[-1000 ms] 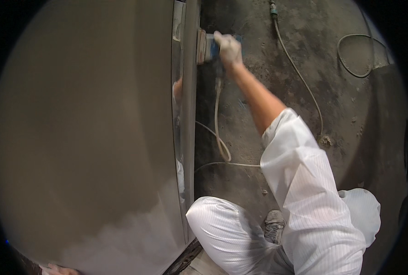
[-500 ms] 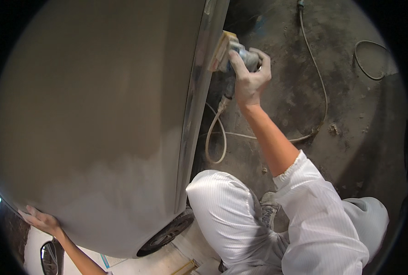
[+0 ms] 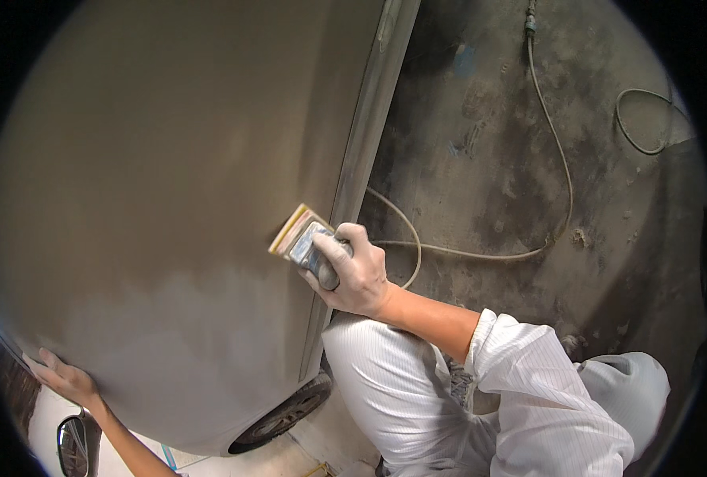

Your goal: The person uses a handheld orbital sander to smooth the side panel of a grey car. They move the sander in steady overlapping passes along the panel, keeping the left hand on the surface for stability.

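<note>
A dusty grey car door (image 3: 170,183) fills the left of the view, its lower part paler than the upper. My right hand (image 3: 360,277) is closed around a power sander (image 3: 309,246). The sander's square pad, with yellow and pale layers, is tilted against the door's surface near its right edge. White dust coats those fingers. At the lower left, my left hand (image 3: 69,381) rests on the door's far edge with its fingers stretched out, holding nothing.
A pale air hose (image 3: 480,254) loops across the stained floor (image 3: 480,143) from beside the door to a connector (image 3: 530,24) at the top. A car wheel (image 3: 283,417) sits below the door. A side mirror (image 3: 73,445) stands near my left forearm. My bent knee (image 3: 377,342) is close to the door.
My right hand has brought the sander down and leftward, from the door's long right edge onto its broad surface. The hose loop has shifted with it. My left hand stays on the edge.
</note>
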Motion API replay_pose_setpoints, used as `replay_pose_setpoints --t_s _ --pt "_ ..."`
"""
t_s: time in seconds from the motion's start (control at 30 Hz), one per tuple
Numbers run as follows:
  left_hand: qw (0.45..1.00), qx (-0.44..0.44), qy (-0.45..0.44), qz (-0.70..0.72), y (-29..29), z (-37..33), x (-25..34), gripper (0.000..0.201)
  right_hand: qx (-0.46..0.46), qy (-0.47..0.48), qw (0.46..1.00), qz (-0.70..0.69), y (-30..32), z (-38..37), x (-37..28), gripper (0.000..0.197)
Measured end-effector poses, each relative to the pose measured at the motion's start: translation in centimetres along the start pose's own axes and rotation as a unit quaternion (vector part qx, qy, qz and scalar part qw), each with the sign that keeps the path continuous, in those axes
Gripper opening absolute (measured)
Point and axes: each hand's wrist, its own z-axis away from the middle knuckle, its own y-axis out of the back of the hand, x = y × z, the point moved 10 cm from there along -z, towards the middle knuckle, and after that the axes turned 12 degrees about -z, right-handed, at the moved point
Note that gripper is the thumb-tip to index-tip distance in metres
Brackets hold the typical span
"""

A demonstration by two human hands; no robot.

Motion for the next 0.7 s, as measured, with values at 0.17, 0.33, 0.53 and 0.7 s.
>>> replay_pose_setpoints --t_s 0.17,0.33,0.53,0.7 --pt "0.999 -0.002 0.010 0.047 -0.1 0.3 -1.2 0.081 0.066 -0.081 0.991 0.087 3.8 -8.0 7.1 0.062" --pt "0.999 0.008 0.001 0.034 0.2 0.1 -1.6 0.079 0.127 -0.118 0.983 0.068 9.9 -22.3 13.3 0.043" --pt "1.000 0.019 0.015 0.007 0.5 0.5 -0.9 0.077 0.090 -0.118 0.987 0.059 7.7 -20.9 8.9 0.043" --pt "1.000 0.012 0.021 -0.014 0.6 0.4 -0.5 0.073 0.064 -0.014 0.997 0.037 2.2 -8.0 1.3 0.071"
